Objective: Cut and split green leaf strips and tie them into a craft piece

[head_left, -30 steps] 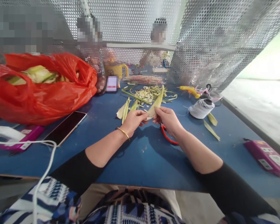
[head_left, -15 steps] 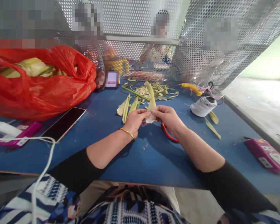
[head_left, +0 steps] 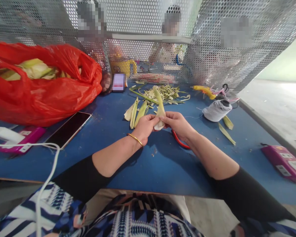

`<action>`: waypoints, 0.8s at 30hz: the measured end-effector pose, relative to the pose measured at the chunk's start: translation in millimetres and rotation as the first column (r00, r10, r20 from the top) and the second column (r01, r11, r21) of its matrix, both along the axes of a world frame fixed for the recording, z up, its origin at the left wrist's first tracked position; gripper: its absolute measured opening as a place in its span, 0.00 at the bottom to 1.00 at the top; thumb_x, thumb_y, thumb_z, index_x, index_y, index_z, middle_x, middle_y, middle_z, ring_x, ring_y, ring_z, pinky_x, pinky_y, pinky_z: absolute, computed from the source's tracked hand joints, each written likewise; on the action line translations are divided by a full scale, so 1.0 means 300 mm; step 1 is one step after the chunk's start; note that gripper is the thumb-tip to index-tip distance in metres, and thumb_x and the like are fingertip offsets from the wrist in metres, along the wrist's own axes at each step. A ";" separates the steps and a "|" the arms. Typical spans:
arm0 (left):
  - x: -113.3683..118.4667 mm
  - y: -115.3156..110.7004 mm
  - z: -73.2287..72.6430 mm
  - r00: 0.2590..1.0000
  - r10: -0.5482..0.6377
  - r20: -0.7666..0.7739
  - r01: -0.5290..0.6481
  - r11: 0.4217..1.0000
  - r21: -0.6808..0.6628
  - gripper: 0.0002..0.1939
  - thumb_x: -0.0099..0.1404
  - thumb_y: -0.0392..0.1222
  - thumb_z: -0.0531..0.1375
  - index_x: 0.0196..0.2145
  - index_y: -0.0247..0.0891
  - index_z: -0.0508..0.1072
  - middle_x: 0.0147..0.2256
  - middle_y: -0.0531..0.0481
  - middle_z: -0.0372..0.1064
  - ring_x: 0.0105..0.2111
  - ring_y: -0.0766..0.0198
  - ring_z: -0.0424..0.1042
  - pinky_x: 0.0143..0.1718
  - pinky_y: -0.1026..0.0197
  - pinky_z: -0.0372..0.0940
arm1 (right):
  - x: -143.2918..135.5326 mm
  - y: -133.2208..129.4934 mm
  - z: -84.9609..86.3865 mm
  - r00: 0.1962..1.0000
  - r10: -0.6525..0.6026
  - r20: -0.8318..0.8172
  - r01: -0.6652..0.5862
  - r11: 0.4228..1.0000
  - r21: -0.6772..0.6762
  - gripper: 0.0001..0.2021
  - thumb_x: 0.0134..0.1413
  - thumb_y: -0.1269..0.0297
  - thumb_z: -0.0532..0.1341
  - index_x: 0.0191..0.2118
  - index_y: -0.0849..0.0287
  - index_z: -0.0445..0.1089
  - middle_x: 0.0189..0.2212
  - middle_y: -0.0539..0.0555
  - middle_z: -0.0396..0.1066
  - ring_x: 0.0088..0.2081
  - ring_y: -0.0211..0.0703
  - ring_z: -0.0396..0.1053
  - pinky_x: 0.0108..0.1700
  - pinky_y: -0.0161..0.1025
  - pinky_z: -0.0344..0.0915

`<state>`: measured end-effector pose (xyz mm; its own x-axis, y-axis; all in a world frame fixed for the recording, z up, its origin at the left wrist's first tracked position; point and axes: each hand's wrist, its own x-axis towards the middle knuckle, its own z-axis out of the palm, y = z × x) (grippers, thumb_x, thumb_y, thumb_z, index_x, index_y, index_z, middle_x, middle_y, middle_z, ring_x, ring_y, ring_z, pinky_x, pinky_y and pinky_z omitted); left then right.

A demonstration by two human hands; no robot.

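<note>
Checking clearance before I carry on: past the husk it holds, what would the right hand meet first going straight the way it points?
Most likely the left hand, which pinches the same husk just across from the right hand; depth is hard to judge.

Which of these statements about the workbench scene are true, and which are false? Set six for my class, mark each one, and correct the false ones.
1. The left hand and right hand hold one husk between them. True.
2. The bag is blue. False: the bag is red.
3. The bracelet is on the right wrist. False: the bracelet is on the left wrist.
4. A spool of white thread is to the right of both hands. True.
5. The dark-screened phone is inside the bag. False: the phone lies on the table.
6. A pile of shreds lies beyond the hands. True.
</note>
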<state>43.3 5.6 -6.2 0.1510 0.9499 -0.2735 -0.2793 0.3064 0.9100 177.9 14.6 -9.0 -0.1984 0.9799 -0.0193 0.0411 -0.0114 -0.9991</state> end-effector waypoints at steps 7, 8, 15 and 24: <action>-0.004 -0.012 0.015 1.000 -0.013 0.026 0.014 1.000 -0.005 0.08 0.65 0.32 0.61 0.26 0.34 0.70 0.23 0.52 0.70 0.23 0.69 0.70 0.28 0.65 0.63 | 0.015 0.004 0.003 0.996 0.058 -0.074 -0.061 0.998 -0.035 0.18 0.37 0.51 0.74 0.24 0.61 0.72 0.19 0.48 0.67 0.22 0.32 0.59 0.27 0.35 0.56; -0.003 -0.012 0.017 1.000 -0.005 0.009 0.005 1.000 0.002 0.08 0.65 0.32 0.60 0.27 0.34 0.70 0.24 0.52 0.71 0.24 0.69 0.70 0.27 0.65 0.63 | 0.014 0.004 0.003 0.994 0.057 -0.089 -0.061 0.997 -0.039 0.18 0.37 0.51 0.74 0.24 0.61 0.72 0.19 0.47 0.66 0.22 0.32 0.58 0.27 0.35 0.56; -0.007 0.005 0.001 0.954 0.146 -0.263 -0.092 0.973 0.210 0.12 0.62 0.32 0.62 0.22 0.37 0.67 0.21 0.55 0.64 0.22 0.70 0.63 0.23 0.66 0.58 | 0.002 -0.006 0.007 0.979 0.022 -0.203 -0.036 0.997 -0.070 0.15 0.39 0.54 0.73 0.25 0.60 0.73 0.24 0.48 0.69 0.25 0.32 0.60 0.30 0.34 0.57; -0.036 0.062 -0.032 0.870 0.285 -0.402 -0.161 0.935 0.316 0.11 0.61 0.32 0.60 0.22 0.39 0.67 0.21 0.55 0.63 0.23 0.67 0.62 0.27 0.63 0.58 | 0.039 -0.014 0.069 0.968 0.076 -0.238 -0.097 0.992 -0.078 0.10 0.44 0.61 0.71 0.24 0.59 0.73 0.25 0.50 0.70 0.30 0.38 0.65 0.36 0.37 0.62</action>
<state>32.3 24.2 -15.8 -0.1486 0.9889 0.0043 0.1316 0.0155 0.9912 189.6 10.3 11.8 -0.2921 0.9552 -0.0482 -0.1887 -0.1070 -0.9762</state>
